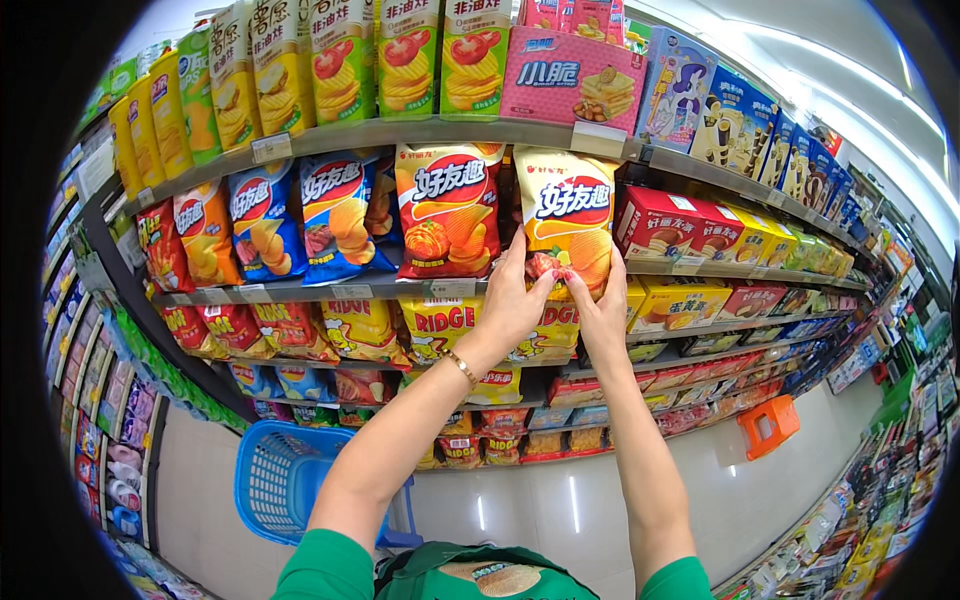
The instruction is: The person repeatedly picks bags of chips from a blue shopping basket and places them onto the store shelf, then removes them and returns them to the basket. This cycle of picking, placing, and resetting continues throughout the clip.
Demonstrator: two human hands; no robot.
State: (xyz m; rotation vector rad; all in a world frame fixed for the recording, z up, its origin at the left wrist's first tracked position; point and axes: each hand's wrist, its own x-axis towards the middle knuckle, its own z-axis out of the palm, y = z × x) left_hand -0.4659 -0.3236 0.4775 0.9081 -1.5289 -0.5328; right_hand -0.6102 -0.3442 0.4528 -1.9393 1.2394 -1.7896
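Both my hands hold a yellow-and-orange bag of potato chips (pixel 574 195) upright at the front of a store shelf. My left hand (pixel 514 292) grips its lower left side, and my right hand (pixel 606 300) its lower right. The two thumbs meet at the bottom front of the bag. Just left of it stands an orange-red chip bag (pixel 450 214). Further left along the same shelf are a blue chip bag (pixel 341 217) and several more bags. Red snack boxes (pixel 664 225) sit to the right of my right hand.
Below the shelf edge (pixel 352 291) are rows of yellow and red chip bags (pixel 360 326). Tall cartons (pixel 405 67) and a pink box (pixel 574 79) line the shelf above. A blue shopping basket (pixel 262 472) is at lower left; an orange plastic stool (pixel 771 426) stands on the floor at right.
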